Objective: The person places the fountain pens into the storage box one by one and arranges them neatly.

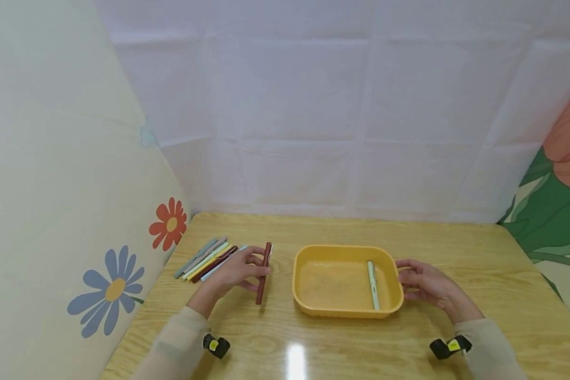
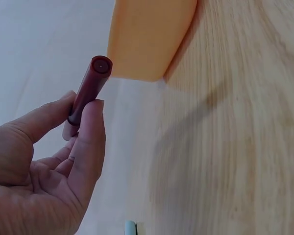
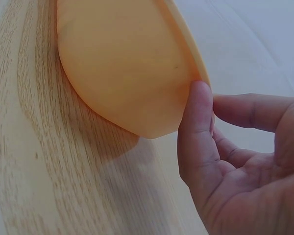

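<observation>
My left hand (image 1: pixel 239 269) pinches a dark red capped pen (image 1: pixel 264 274) between thumb and fingers, held steeply tilted above the table. In the left wrist view, one round end of that pen (image 2: pixel 90 88) points toward the yellow tray (image 2: pixel 147 36). My right hand (image 1: pixel 429 285) holds the right end of the yellow tray (image 1: pixel 342 312), with thumb and a finger at its rim, as the right wrist view shows. Inside the tray, near its right side, lies a pale green pen (image 1: pixel 373 285). Left of my left hand, several pens (image 1: pixel 204 259) lie side by side.
The wooden table (image 1: pixel 285 348) carries the tray and the pens. White cloth (image 1: pixel 285 105) hangs behind its back edge. A flower-printed panel (image 1: pixel 100 211) borders the left side, and another printed panel (image 1: pixel 565 200) stands at the right.
</observation>
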Motion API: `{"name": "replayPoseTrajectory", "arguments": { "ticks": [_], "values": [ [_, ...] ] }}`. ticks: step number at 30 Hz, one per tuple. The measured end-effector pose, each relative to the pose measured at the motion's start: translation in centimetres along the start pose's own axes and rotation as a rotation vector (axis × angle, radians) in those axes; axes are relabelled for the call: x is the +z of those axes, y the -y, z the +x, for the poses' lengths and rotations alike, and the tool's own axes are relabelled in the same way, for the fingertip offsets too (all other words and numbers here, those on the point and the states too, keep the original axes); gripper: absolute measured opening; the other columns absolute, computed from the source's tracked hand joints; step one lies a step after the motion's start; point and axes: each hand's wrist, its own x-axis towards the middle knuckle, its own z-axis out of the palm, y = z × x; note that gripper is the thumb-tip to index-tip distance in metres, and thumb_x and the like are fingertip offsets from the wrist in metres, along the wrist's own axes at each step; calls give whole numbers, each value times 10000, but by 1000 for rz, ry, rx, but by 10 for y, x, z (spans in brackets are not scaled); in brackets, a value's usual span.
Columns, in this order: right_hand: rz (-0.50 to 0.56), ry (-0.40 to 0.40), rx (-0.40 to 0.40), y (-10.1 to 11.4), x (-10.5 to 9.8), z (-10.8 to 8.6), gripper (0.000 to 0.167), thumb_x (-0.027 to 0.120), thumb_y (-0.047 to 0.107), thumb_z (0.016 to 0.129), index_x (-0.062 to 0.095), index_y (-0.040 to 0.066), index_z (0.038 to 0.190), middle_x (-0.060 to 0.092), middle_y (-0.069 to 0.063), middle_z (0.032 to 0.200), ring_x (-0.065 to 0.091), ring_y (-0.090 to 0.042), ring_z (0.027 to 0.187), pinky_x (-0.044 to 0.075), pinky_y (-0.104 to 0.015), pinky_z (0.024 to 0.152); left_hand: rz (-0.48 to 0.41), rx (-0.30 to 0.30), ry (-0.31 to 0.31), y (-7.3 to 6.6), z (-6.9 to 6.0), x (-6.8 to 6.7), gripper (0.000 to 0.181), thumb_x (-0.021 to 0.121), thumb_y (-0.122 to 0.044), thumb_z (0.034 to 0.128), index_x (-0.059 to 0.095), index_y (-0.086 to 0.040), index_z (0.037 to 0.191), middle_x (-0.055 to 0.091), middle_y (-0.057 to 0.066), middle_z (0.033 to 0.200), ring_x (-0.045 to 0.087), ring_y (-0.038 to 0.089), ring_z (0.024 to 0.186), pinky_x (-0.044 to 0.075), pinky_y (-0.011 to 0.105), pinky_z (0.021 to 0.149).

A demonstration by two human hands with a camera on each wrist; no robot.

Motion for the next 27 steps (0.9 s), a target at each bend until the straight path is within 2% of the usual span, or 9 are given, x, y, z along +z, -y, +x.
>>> {"name": "replayPoseTrajectory", "arguments": {
  "ticks": [17,22,27],
  "values": [
    [16,36,-18,3,1,-3,502,603,97,1007,387,-64,1430,663,-41,1031,665,-157,902,625,-304,732,-26,34,85,-15,8,21,576,685,-34,947,401,21,1446,580,265,1208,662,287,964,640,461,745],
    [21,37,-17,2,1,-3,491,605,98,1005,399,-58,1423,663,-40,1030,665,-158,901,625,-307,733,-10,29,77,-22,10,28,553,669,-29,956,415,8,1446,575,269,1227,660,279,969,641,452,741],
    [20,36,-16,2,0,-2,495,604,98,1006,394,-61,1425,657,-43,1040,664,-160,907,626,-310,736,-8,35,74,-28,12,35,564,678,-40,954,420,15,1452,589,223,1182,669,288,956,642,450,737]
  ]
}}
